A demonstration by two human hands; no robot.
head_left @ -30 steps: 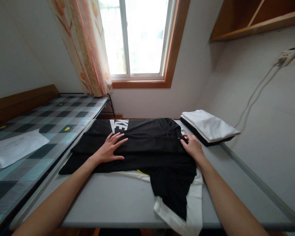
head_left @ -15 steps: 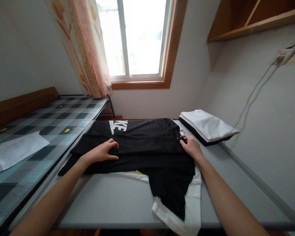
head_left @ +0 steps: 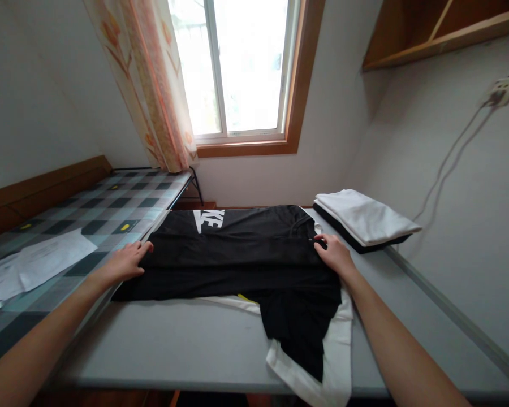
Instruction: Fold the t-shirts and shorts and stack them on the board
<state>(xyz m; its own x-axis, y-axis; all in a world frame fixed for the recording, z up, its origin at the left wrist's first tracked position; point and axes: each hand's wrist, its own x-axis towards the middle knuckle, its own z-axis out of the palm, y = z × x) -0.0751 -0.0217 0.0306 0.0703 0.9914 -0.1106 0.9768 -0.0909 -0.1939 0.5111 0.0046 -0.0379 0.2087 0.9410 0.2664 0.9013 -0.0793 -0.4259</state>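
Note:
A black T-shirt with white lettering lies sideways on the grey table, one long part folded over. White cloth shows from under its sleeve and near edge, with a small yellow patch. My left hand is at the shirt's left end, thumb and fingers apart with a gap between them. At the neck end, my right hand has its thumb and fingertips closed on the black fabric. The black sleeve hangs toward me at the near right.
Folded white cloth rests on folded black cloth at the back right. A bed with a checked cover stands left, papers on it. The grey table meets the wall at right. Ahead are a curtain and window.
My left hand has moved left from the middle of the shirt to its left end. My right hand stays at the neck end. The view has shifted slightly.

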